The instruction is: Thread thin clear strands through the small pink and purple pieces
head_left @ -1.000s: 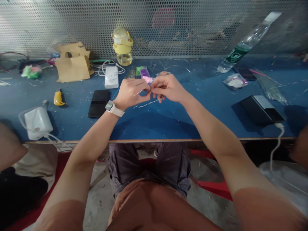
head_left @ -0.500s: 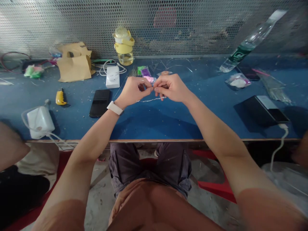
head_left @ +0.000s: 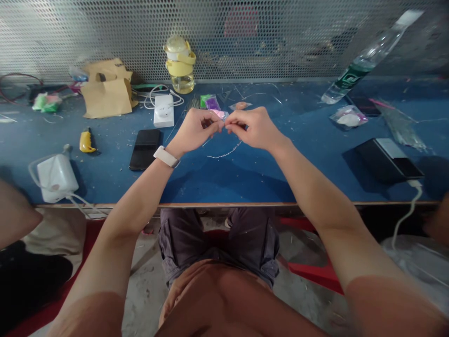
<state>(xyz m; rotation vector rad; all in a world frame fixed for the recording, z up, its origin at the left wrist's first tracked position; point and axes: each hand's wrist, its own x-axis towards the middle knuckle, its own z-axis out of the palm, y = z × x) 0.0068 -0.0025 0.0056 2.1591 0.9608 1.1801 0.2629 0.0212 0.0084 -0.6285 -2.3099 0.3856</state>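
Over the blue table, my left hand [head_left: 198, 129] and my right hand [head_left: 254, 127] meet fingertip to fingertip, each in a pinch. A thin twisted silvery wire [head_left: 226, 154] hangs below them, curving down from under my right hand, its free end pointing left. My right hand pinches this wire's upper part. What lies between my left fingertips is too small to make out. Just behind the hands lie small bags, one purple [head_left: 212, 103], one green [head_left: 205, 100] and one pink [head_left: 220, 113].
A black phone [head_left: 145, 150], white adapter [head_left: 163, 111] and yellow cutter [head_left: 87, 142] lie left. Behind stands a yellow-lidded bottle [head_left: 180, 65]. At right are a leaning water bottle [head_left: 354, 72] and black box [head_left: 387, 161]. Another person's arm [head_left: 17, 213] is at the left edge.
The wire's free end has swung lower and now curves, where it ran nearly straight toward my left wrist. My right fingers have closed up more, and both hands stay together.
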